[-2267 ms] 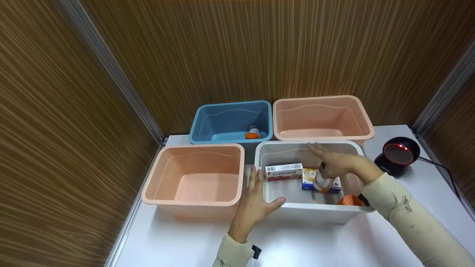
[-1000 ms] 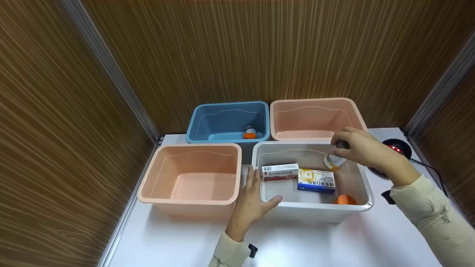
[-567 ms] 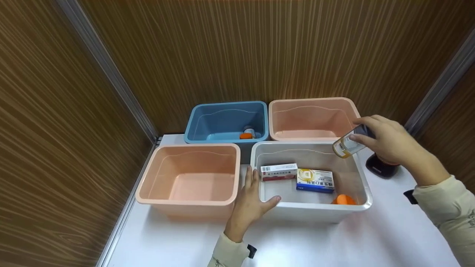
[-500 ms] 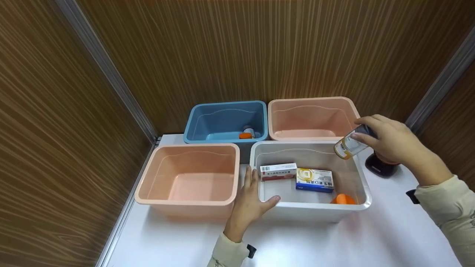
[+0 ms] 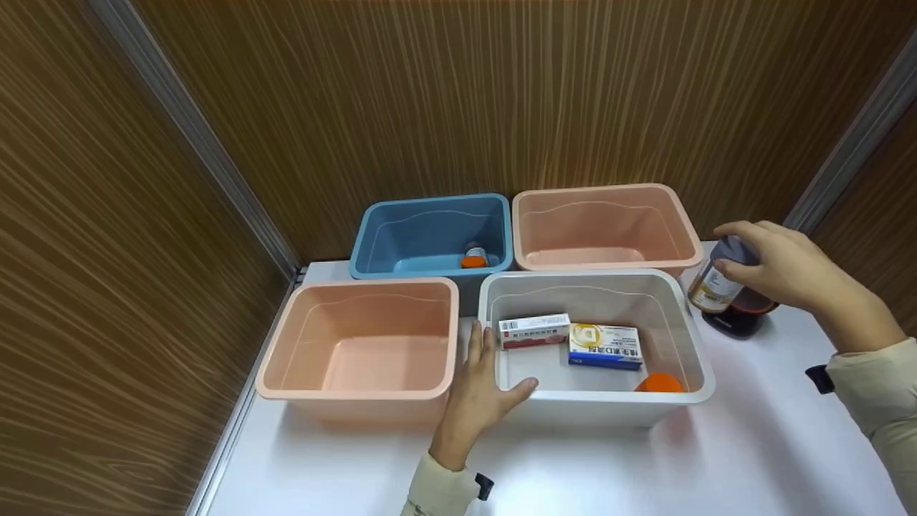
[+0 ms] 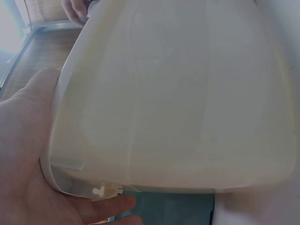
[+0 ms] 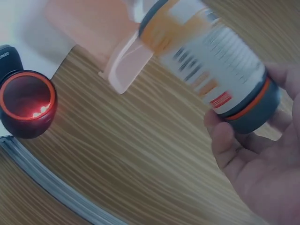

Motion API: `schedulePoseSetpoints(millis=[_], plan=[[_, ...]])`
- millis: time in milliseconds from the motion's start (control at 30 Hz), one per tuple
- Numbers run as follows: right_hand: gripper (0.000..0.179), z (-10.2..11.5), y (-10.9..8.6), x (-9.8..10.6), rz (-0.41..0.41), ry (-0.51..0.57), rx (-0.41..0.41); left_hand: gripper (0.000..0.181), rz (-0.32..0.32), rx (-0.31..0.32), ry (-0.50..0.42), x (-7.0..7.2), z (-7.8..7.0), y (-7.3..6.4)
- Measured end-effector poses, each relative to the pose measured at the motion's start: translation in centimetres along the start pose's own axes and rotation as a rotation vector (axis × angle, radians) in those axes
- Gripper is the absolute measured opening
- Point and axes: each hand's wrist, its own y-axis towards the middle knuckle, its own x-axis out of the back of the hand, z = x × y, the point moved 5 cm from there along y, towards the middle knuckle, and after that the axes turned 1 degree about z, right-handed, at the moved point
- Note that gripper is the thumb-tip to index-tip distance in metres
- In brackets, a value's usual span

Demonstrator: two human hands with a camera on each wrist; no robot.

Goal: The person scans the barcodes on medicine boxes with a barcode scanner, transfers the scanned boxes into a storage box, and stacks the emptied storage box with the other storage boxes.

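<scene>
My right hand [image 5: 795,269] grips a pill bottle [image 5: 715,290] by its dark grey cap, to the right of the white bin [image 5: 573,408]. In the right wrist view the bottle [image 7: 213,65] is tilted, with a white and orange label carrying a barcode; fingers and thumb pinch the cap end. A black scanner [image 5: 734,324] stands partly hidden behind the bottle, and its round window [image 7: 28,98] glows red in the right wrist view. My left hand [image 5: 473,401] rests at the white bin's front left corner, fingers straight along the side and thumb over the front rim.
Inside the white bin lie a red and white medicine box [image 5: 534,331], a yellow and blue box [image 5: 605,345] and an orange-capped item [image 5: 660,383]. A blue bin [image 5: 430,272] holds an orange-capped bottle [image 5: 474,258]. Two pink bins stand at left [image 5: 358,393] and back right [image 5: 609,192].
My right hand has lifted the pill bottle out of the white bin and carried it right, in front of the scanner. The left hand has stayed at the bin's corner.
</scene>
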Motion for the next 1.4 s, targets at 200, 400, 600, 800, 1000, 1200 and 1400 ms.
schedulePoseSetpoints(millis=[200, 400, 600, 800, 1000, 1200, 1400], plan=[[0.069, -2.0, 0.2, -0.3, 0.047, 0.017, -0.047, 0.112, 0.004, -0.009, -0.010, -0.1, 0.0, -0.1], [0.068, -4.2, 0.5, -1.6, 0.088, 0.029, -0.083, 0.112, 0.005, 0.000, -0.014, -0.1, 0.2, 0.0], [0.062, -6.3, 0.9, -2.9, 0.091, 0.007, -0.059, 0.113, 0.009, 0.007, -0.017, 0.0, 0.2, 0.1], [0.066, -8.0, 0.6, -3.7, 0.082, -0.008, -0.083, 0.112, 0.006, 0.004, -0.018, -0.2, 0.3, 0.2], [0.081, -8.8, 0.1, -3.9, 0.100, -0.008, -0.177, 0.111, 0.004, 0.015, -0.013, -0.1, 0.3, 0.0], [0.089, -8.8, -0.3, -3.7, 0.095, -0.019, -0.249, 0.112, 0.009, 0.026, 0.001, 0.0, 0.3, -0.2], [0.097, -9.1, -0.5, -3.4, 0.069, -0.066, -0.310, 0.112, 0.006, 0.017, -0.008, 0.0, 0.1, -0.1]])
